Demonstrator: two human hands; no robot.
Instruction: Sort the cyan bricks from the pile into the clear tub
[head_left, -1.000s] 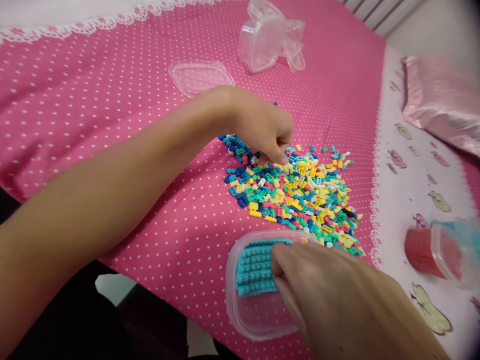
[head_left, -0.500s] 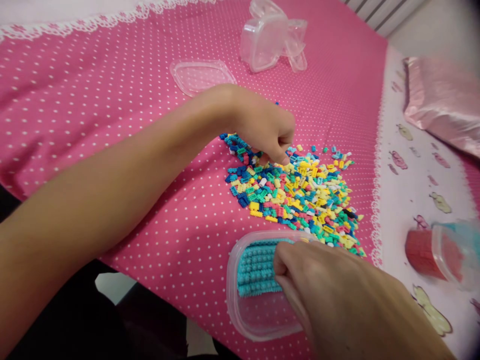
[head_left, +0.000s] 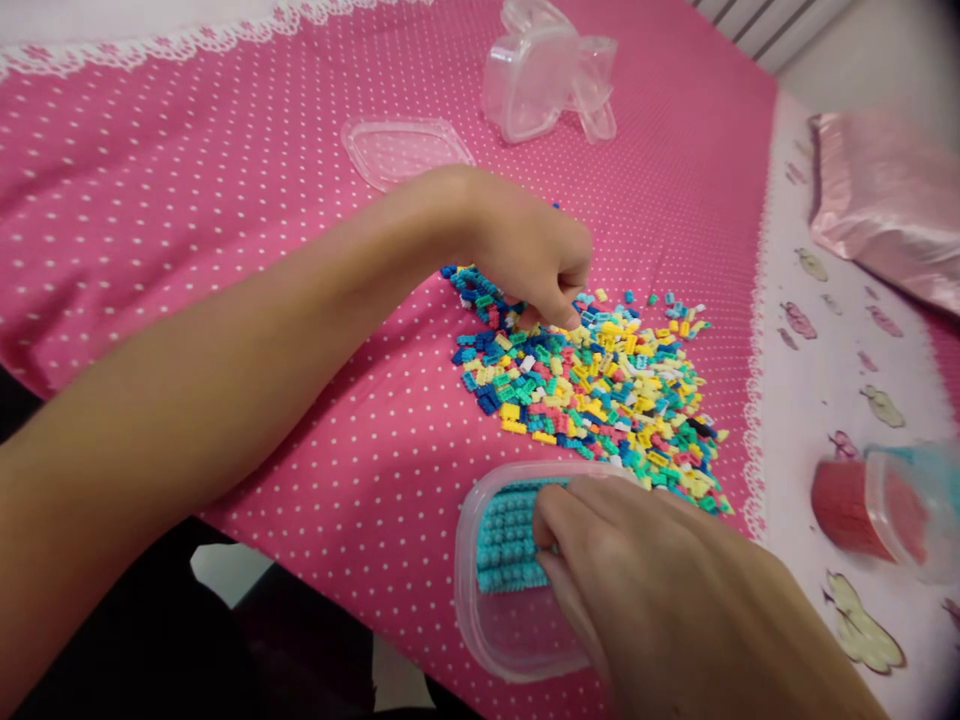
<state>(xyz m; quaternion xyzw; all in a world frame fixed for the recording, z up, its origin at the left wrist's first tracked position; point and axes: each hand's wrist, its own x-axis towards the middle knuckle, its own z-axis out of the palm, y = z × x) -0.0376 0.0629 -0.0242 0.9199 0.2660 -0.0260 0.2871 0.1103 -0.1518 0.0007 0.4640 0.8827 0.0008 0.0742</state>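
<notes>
Directly under left hand [head_left: 536, 262]: brick pile [head_left: 592, 385]; right hand [head_left: 645, 590] nearer.

Turquoise bricks [head_left: 510, 535], pink white-dotted cloth [head_left: 187, 200]

Two hands [head_left: 540, 255], three clear tubs [head_left: 487, 625], one loose lid [head_left: 401, 150], one brick pile [head_left: 600, 385], one pink bag [head_left: 885, 200].

The right hand [head_left: 645, 590] has slid leftward across the teal bricks [head_left: 506, 535].
</notes>
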